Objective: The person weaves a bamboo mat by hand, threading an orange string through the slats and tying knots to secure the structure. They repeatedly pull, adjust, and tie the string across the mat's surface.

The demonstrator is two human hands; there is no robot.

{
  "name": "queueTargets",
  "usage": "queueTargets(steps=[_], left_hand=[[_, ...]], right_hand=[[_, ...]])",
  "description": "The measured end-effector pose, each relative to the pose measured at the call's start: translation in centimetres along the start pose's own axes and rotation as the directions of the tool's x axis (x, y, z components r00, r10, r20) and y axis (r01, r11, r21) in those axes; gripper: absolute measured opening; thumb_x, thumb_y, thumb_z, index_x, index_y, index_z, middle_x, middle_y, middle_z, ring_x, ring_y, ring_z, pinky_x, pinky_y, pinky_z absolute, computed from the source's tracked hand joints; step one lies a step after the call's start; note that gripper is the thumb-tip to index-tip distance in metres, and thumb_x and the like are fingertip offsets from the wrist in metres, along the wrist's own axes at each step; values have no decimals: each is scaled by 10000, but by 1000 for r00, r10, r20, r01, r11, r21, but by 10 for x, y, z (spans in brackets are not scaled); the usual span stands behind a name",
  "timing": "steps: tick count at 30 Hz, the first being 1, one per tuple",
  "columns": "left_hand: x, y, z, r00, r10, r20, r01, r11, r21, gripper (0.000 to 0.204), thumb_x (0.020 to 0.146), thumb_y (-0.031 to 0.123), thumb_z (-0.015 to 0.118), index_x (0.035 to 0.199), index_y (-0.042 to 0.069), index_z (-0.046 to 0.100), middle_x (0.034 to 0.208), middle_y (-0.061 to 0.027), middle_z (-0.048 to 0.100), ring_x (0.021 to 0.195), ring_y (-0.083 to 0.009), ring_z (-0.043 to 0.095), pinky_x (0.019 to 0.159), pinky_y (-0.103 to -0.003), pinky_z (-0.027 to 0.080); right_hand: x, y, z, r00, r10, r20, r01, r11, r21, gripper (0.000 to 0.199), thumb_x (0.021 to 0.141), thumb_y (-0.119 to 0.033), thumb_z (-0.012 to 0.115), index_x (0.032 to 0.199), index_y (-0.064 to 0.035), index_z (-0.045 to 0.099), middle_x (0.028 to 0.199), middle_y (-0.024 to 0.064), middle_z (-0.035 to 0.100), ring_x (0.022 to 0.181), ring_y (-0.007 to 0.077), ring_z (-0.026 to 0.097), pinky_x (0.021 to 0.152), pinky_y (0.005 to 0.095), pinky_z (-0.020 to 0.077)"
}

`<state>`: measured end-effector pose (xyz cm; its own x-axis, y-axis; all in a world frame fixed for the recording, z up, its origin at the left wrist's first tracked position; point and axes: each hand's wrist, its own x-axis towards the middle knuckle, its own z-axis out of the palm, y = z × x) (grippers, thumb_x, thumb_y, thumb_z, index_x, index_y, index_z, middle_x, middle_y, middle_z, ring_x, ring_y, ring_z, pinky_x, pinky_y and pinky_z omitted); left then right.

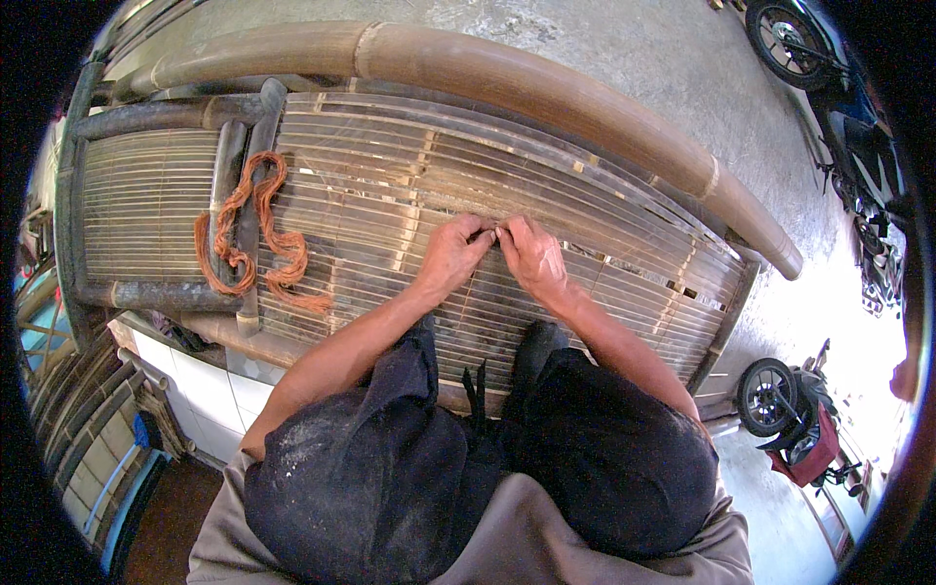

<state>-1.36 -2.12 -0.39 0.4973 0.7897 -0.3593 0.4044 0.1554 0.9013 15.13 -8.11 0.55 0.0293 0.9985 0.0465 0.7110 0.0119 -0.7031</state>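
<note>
My left hand (455,255) and my right hand (534,257) meet just above the slatted bamboo bench (370,210). Thumb and fingertips of each are pinched together, nearly touching the other hand's. Whatever lies between them is too small to make out. Left of my hands, an orange-brown hank of thread (287,246) is draped in loops over the bamboo crosspiece (229,161) of the bench. Its loose end rests on the slats.
A thick bamboo rail (487,73) runs along the bench's far side. My knees in dark trousers (370,468) are close below my forearms. Motorbikes (770,395) stand on the concrete floor (604,44) to the right. Bamboo poles (83,414) lean at lower left.
</note>
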Motion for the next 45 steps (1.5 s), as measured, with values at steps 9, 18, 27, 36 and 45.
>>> queueTargets(steps=[9,18,27,36,45], left_hand=[[-7,6,1,999,-20,-27,22,998,58,241,898,168,658,1049,-10,718,943,-207,704,884,-346,694,771,-406,531],[-10,10,5,979,153,-137,-139,984,108,182,882,140,680,1012,22,729,954,-160,696,865,-338,687,731,-403,535],[-6,-1,3,933,347,-99,-307,907,290,123,867,114,675,954,28,693,941,-141,663,847,-345,662,730,-425,541],[-4,-3,1,953,294,-77,-260,920,292,158,891,133,652,995,23,697,935,-178,683,859,-365,669,736,-441,533],[10,5,-15,992,-59,111,35,978,207,269,904,269,648,1001,24,706,858,-225,690,817,-416,669,716,-479,517]], right_hand=[[-3,-4,4,994,106,27,-107,994,12,122,922,-53,667,962,-8,561,840,233,656,738,425,652,604,472,515],[-4,-4,3,995,98,-13,-97,993,71,136,952,-113,626,938,-26,522,830,258,630,688,474,628,575,541,509],[-5,-1,3,1000,24,-16,-22,995,95,125,924,-82,643,973,-28,541,875,230,623,729,461,630,595,530,515],[3,-2,1,999,27,37,-29,998,55,134,946,-120,631,958,-32,530,884,247,650,729,451,657,583,529,522],[15,17,-15,956,-41,291,65,995,-71,150,975,-180,607,971,-73,501,734,227,649,656,436,658,534,541,517]])
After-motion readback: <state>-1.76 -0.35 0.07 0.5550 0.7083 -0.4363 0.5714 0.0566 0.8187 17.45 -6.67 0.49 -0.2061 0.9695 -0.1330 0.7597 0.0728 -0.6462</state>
